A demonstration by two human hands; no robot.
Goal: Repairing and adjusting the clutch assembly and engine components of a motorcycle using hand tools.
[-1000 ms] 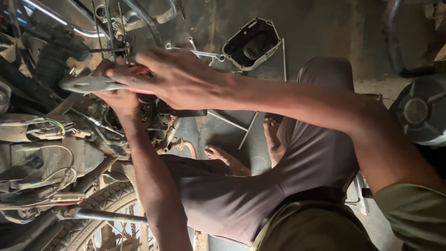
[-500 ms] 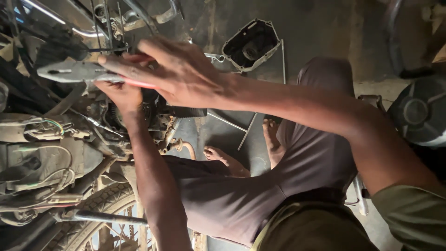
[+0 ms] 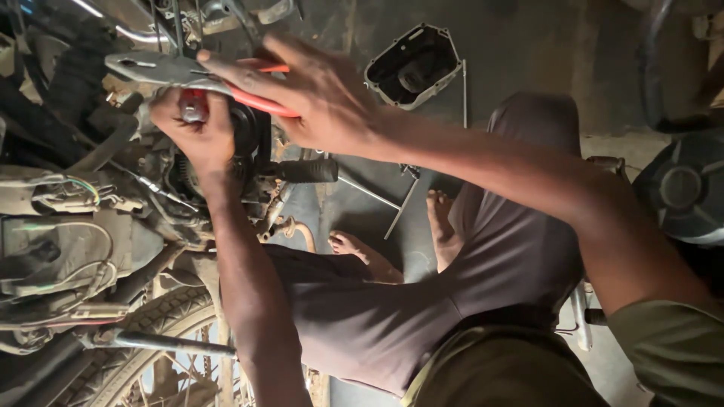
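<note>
My right hand [image 3: 317, 94] grips pliers [image 3: 162, 71] by their red handles. The grey jaws point left over the top of a motorcycle engine [image 3: 249, 136]. Just below the pliers, my left hand [image 3: 192, 139] is closed around a small red part [image 3: 192, 105] on the engine, and the pliers' shaft passes right over its fingers. My left forearm rises from the bottom edge, while my right arm, in an olive sleeve, reaches in from the lower right. The part of the engine under both hands is hidden.
A black engine cover [image 3: 415, 64] lies on the concrete floor, with thin metal rods [image 3: 377, 197] beside my bare feet [image 3: 362, 252]. A black footpeg [image 3: 305, 170] juts out. Wires [image 3: 83, 192] and a spoked wheel [image 3: 151, 320] are at left, a round dark casing [image 3: 682, 188] at right.
My right hand has carried the pliers upward in the view, from beside the engine to above it. My left hand has shifted up with them, still on the red part.
</note>
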